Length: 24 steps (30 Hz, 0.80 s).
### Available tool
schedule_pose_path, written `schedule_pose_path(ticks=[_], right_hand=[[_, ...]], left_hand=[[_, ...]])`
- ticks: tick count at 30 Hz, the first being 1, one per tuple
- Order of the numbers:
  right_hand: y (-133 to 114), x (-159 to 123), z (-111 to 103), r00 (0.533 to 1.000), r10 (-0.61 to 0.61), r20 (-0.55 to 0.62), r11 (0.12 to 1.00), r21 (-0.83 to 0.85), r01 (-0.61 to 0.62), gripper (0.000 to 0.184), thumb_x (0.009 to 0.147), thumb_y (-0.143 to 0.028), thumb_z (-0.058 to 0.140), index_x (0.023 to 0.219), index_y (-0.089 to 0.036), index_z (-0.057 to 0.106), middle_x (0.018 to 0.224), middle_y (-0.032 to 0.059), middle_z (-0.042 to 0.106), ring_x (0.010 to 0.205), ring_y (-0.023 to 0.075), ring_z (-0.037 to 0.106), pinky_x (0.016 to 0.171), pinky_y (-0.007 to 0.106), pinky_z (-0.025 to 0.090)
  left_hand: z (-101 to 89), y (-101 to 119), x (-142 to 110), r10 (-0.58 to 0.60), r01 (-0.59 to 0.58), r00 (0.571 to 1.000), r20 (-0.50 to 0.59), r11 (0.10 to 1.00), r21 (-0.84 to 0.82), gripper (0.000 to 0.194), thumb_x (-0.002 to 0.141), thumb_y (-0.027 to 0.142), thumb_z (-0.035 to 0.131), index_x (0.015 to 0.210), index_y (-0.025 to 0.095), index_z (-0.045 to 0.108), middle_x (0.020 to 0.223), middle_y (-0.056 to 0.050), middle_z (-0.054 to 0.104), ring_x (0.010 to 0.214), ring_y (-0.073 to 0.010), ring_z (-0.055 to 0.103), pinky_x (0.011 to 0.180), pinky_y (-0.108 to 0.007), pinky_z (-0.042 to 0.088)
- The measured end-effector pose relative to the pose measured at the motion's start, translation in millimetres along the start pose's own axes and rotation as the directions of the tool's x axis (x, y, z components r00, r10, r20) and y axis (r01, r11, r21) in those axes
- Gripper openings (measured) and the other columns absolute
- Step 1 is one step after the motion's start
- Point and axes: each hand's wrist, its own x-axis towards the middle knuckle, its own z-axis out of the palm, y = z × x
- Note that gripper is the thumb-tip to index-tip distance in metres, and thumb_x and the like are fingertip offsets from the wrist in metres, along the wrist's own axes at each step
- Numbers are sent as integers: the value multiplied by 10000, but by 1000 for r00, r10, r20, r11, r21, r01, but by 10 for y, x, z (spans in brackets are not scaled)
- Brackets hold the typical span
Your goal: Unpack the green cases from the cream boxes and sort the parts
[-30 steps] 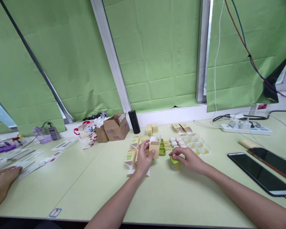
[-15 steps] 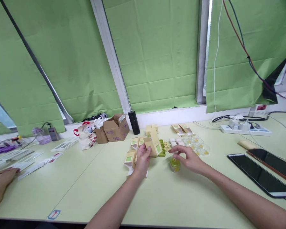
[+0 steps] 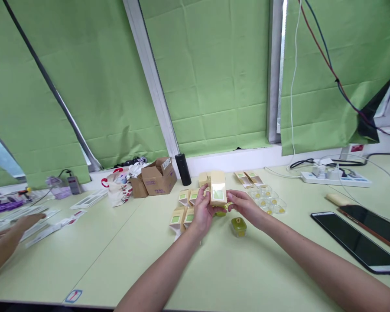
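My left hand point(image 3: 203, 211) is closed around the lower left of a small tan cardboard box point(image 3: 218, 184) with a pale green patch on its front. At the box's lower right edge, the fingers of my right hand point(image 3: 245, 206) pinch it. In front of my right hand a small clear jar with a green top point(image 3: 238, 227) stands on the table. Several similar small boxes point(image 3: 177, 216) stand left of my left hand, some with flaps hanging open. A green tray point(image 3: 221, 213) is mostly hidden behind my hands.
Clear cups point(image 3: 269, 201) with yellow bits and two open boxes point(image 3: 248, 178) lie beyond my right hand. Phones point(image 3: 354, 240) and a power strip point(image 3: 336, 177) are at right. A black cylinder point(image 3: 182, 169) and brown carton point(image 3: 159, 177) stand behind. Another person's hand point(image 3: 17, 234) is at far left.
My right hand has left the green-topped jar and moved up to the small box. The box has turned upright, its front facing me. The other person's hand has moved right.
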Motion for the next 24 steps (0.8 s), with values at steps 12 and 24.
schedule_pose_path(ticks=[12,24], right_hand=[[143,-44,-142,981,73,-178,990,132,-50,429,670,-502,911,928,-188,775,929,67,719,810,176,616,661,280,503],[234,-43,-160,985,25,-172,999,38,-19,480,690,-519,896,995,-182,743,908,67,723,806,189,639,658,295,489]], left_hand=[[6,-283,-82,110,-102,993,-40,980,172,552,924,569,648,1358,244,547,1410,-129,643,1183,-311,677,842,-416,634],[-10,-422,-121,191,-204,979,76,942,265,556,930,394,691,1415,239,468,1485,-163,567,1257,-318,641,972,-458,591]])
